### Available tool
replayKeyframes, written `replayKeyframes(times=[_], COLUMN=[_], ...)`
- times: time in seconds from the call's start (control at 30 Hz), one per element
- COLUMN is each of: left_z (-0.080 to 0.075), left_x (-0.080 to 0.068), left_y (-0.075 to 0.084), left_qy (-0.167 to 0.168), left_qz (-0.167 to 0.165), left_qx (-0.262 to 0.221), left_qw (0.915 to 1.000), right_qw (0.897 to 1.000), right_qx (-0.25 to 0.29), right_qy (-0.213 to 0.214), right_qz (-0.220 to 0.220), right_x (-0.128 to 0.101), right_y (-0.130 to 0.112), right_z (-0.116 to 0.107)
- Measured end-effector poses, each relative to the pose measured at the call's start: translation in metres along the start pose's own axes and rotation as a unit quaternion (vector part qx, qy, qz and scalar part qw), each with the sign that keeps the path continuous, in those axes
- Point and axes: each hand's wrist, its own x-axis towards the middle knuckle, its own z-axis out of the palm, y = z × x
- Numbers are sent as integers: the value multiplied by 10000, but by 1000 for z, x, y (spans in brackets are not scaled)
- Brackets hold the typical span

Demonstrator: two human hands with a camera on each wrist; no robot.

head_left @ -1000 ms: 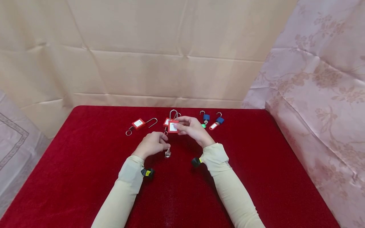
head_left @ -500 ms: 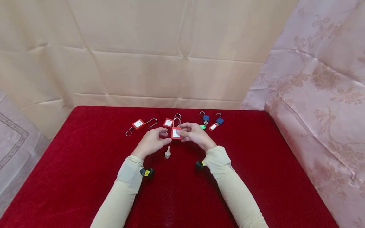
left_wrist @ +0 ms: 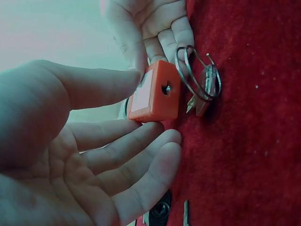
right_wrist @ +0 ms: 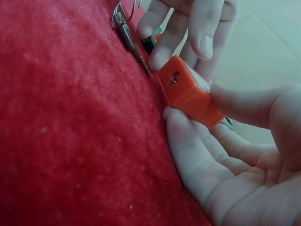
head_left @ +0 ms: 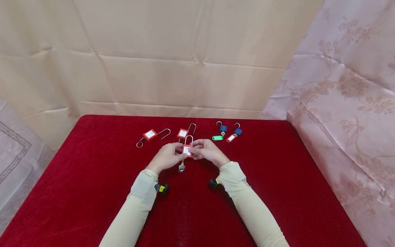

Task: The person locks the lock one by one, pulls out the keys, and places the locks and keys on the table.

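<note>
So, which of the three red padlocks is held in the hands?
The red plastic padlock with the white label, nearest the person: both hands pinch its body above the red cloth. The other two red padlocks lie untouched behind it.

head: high, looking down, far | wrists: close, opposite sides | shared: red padlock [head_left: 186,150]

red padlock [head_left: 187,150], upright, shackle up, above table

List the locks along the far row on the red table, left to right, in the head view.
Red padlock with a key ring → red padlock with its shackle open → blue padlock with a green tag → blue padlock with a red tag.
</note>
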Motion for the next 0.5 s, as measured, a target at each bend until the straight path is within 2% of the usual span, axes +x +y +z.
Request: replayKeyframes(times=[0.5], left_z=[0], left_x=[0], left_y=[0], left_qy=[-122], left_qz=[22], left_qx=[80], left_qw=[9999], right_qw=[9997], right_qx=[-222], right_qy=[86], right_qz=[-30], right_x=[-3], right_y=[-3], right_z=[4])
